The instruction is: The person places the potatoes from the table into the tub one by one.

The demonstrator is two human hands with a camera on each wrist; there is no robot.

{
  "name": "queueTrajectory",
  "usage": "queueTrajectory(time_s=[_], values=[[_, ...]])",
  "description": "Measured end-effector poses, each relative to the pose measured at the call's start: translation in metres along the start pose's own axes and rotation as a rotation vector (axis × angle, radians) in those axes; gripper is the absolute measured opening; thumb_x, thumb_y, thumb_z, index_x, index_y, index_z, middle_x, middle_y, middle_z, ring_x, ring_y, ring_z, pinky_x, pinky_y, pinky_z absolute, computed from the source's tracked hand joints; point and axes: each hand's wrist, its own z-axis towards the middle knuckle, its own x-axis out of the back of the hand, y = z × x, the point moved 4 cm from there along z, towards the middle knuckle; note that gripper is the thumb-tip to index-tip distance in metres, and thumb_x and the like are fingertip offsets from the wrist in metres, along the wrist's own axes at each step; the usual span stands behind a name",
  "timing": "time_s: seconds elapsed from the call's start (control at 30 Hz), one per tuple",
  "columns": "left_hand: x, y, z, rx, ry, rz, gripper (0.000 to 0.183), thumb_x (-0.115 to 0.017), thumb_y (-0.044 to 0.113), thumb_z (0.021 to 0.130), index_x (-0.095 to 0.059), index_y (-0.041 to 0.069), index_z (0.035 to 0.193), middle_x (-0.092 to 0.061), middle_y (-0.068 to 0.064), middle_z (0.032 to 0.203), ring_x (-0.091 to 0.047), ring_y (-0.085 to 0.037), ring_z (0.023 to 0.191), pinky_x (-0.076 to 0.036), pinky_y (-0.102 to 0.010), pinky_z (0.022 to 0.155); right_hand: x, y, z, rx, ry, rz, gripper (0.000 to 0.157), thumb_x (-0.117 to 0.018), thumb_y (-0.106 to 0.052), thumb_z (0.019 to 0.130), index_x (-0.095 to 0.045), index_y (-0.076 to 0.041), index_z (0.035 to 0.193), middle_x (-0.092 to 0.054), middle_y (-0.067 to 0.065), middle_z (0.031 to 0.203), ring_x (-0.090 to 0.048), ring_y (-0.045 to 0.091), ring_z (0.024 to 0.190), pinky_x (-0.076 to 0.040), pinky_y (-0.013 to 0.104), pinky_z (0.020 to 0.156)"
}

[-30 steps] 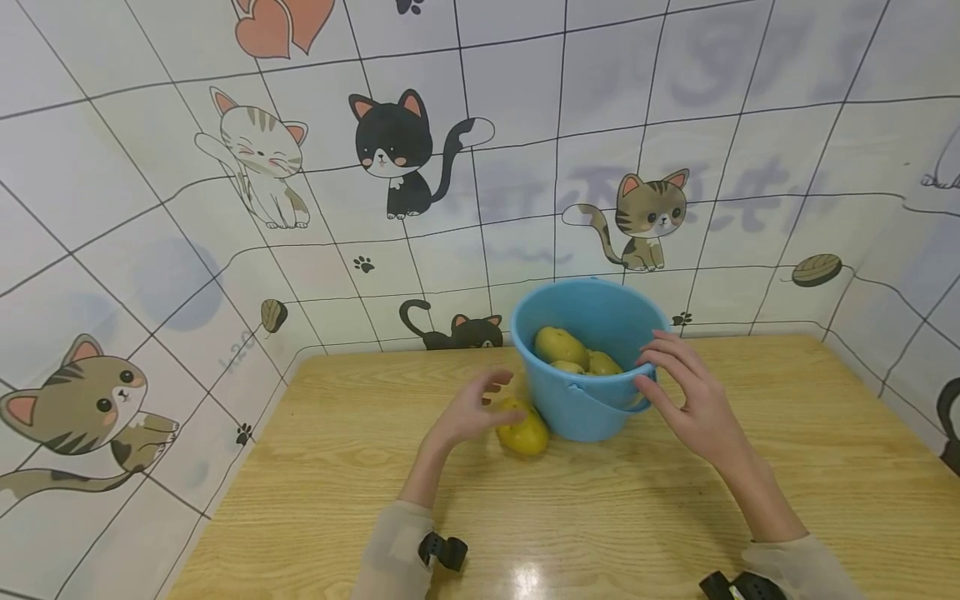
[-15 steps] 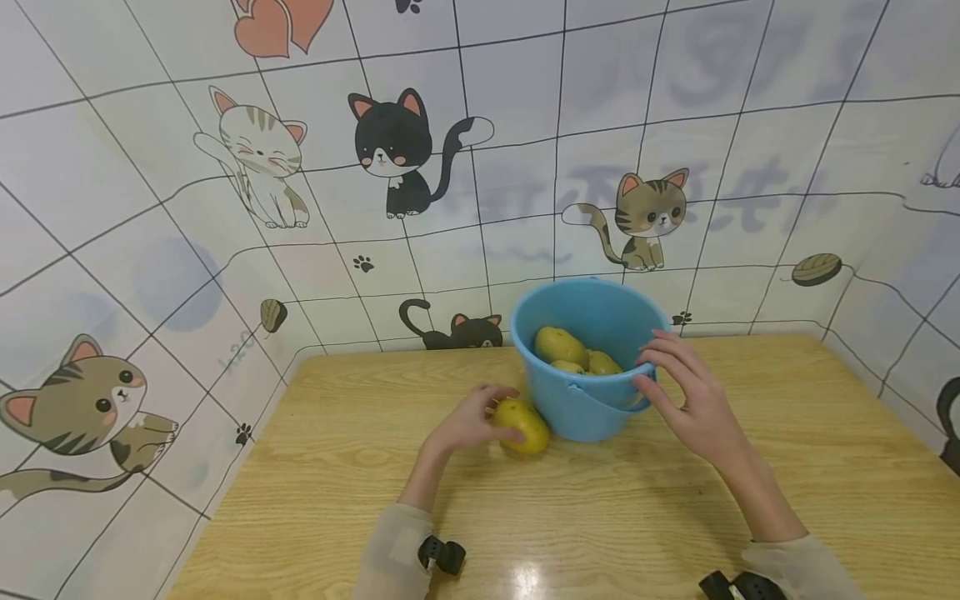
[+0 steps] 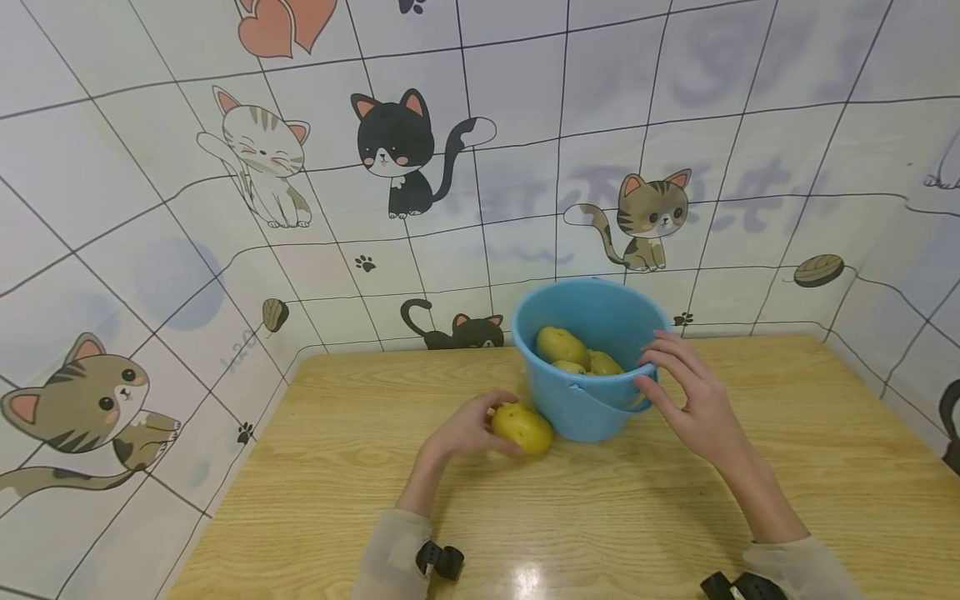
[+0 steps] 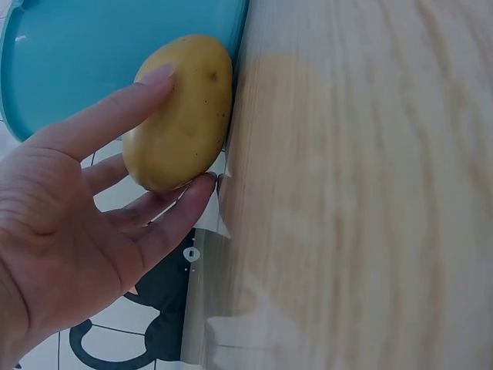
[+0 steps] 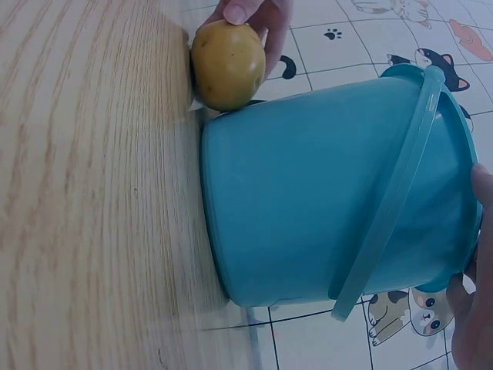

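A yellow potato [image 3: 522,428] lies on the wooden table against the foot of a blue bucket [image 3: 585,412]. My left hand [image 3: 471,427] grips the potato from its left side. In the left wrist view its thumb presses the top of the potato [image 4: 185,116], with the fingers curled behind and under it. Several more potatoes [image 3: 561,346] lie inside the bucket, partly hidden by its front wall. At the bucket's right rim, my right hand [image 3: 693,400] holds on with thumb and fingers. The bucket stands upright, its handle [image 5: 393,200] hanging down the front side.
The light wooden table [image 3: 337,483] runs back to a wall [image 3: 510,183] covered with printed cats and grid lines. The bucket stands near that back wall. A second wall [image 3: 97,250] rises along the table's left side.
My left hand has closed from loosely spread fingers round the potato, which has turned slightly against the bucket. My right hand keeps its hold on the rim.
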Motion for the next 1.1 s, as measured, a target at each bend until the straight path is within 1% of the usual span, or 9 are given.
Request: queueTrajectory(time_s=[0.1, 0.17, 0.3, 0.43, 0.53, 0.8, 0.97, 1.1], values=[[-0.001, 0.001, 0.0, -0.023, -0.008, 0.014, 0.073, -0.09, 0.015, 0.076, -0.055, 0.005, 0.139, -0.055, -0.007, 0.132, -0.057, -0.023, 0.111, -0.052, -0.037, 0.094, 0.0, 0.0, 0.0, 0.001, 0.0, 0.002, 0.046, -0.056, -0.048, 0.102, -0.069, -0.004, 0.107, -0.061, 0.019, 0.119, -0.045, 0.037, 0.134, -0.029, 0.034, 0.118], [-0.001, 0.002, -0.001, -0.024, -0.01, 0.017, 0.071, -0.09, 0.016, 0.075, -0.057, 0.006, 0.136, -0.056, -0.007, 0.132, -0.058, -0.022, 0.11, -0.052, -0.036, 0.094, 0.0, 0.0, 0.0, 0.002, 0.0, 0.005, 0.046, -0.056, -0.047, 0.102, -0.069, -0.003, 0.107, -0.061, 0.019, 0.119, -0.045, 0.038, 0.134, -0.029, 0.034, 0.118], [-0.001, 0.002, -0.003, 0.013, -0.003, 0.013, 0.066, -0.092, 0.021, 0.073, -0.059, 0.011, 0.129, -0.057, -0.006, 0.13, -0.06, -0.019, 0.102, -0.052, -0.035, 0.09, 0.0, 0.0, 0.001, 0.0, -0.002, -0.001, 0.046, -0.056, -0.047, 0.102, -0.069, -0.004, 0.107, -0.061, 0.019, 0.119, -0.045, 0.038, 0.134, -0.029, 0.034, 0.118], [-0.001, 0.001, -0.005, 0.037, 0.002, 0.03, 0.069, -0.092, 0.027, 0.072, -0.06, 0.012, 0.133, -0.057, -0.006, 0.128, -0.058, -0.02, 0.1, -0.051, -0.036, 0.087, 0.0, 0.0, 0.0, 0.004, -0.001, -0.008, 0.046, -0.056, -0.048, 0.102, -0.069, -0.004, 0.107, -0.062, 0.018, 0.12, -0.045, 0.037, 0.134, -0.03, 0.034, 0.118], [-0.001, 0.001, -0.006, 0.032, 0.013, 0.047, 0.071, -0.092, 0.029, 0.073, -0.061, 0.014, 0.135, -0.059, -0.006, 0.125, -0.057, -0.021, 0.101, -0.051, -0.036, 0.086, -0.001, 0.0, 0.001, 0.009, 0.0, -0.008, 0.046, -0.056, -0.047, 0.102, -0.069, -0.004, 0.107, -0.062, 0.018, 0.119, -0.046, 0.037, 0.134, -0.03, 0.035, 0.118], [0.002, 0.001, -0.011, 0.033, 0.071, 0.047, 0.067, -0.094, 0.029, 0.068, -0.065, 0.017, 0.127, -0.06, -0.001, 0.116, -0.056, -0.02, 0.097, -0.051, -0.036, 0.083, -0.001, 0.001, 0.0, 0.012, 0.003, -0.009, 0.046, -0.056, -0.047, 0.102, -0.069, -0.003, 0.107, -0.062, 0.019, 0.118, -0.046, 0.037, 0.134, -0.03, 0.036, 0.118], [0.006, -0.001, -0.013, 0.025, 0.138, 0.032, 0.069, -0.094, 0.034, 0.067, -0.064, 0.019, 0.127, -0.062, 0.002, 0.112, -0.056, -0.021, 0.098, -0.051, -0.037, 0.082, -0.001, 0.002, -0.001, -0.004, 0.002, -0.009, 0.046, -0.056, -0.048, 0.102, -0.069, -0.005, 0.107, -0.062, 0.018, 0.119, -0.045, 0.036, 0.135, -0.029, 0.034, 0.118], [0.012, -0.001, -0.014, 0.018, 0.186, 0.018, 0.07, -0.094, 0.035, 0.067, -0.064, 0.018, 0.128, -0.064, 0.003, 0.11, -0.058, -0.021, 0.095, -0.052, -0.037, 0.079, -0.002, 0.003, -0.001, -0.007, 0.001, -0.007, 0.045, -0.056, -0.048, 0.101, -0.069, -0.005, 0.107, -0.062, 0.018, 0.118, -0.045, 0.037, 0.135, -0.029, 0.035, 0.119]])
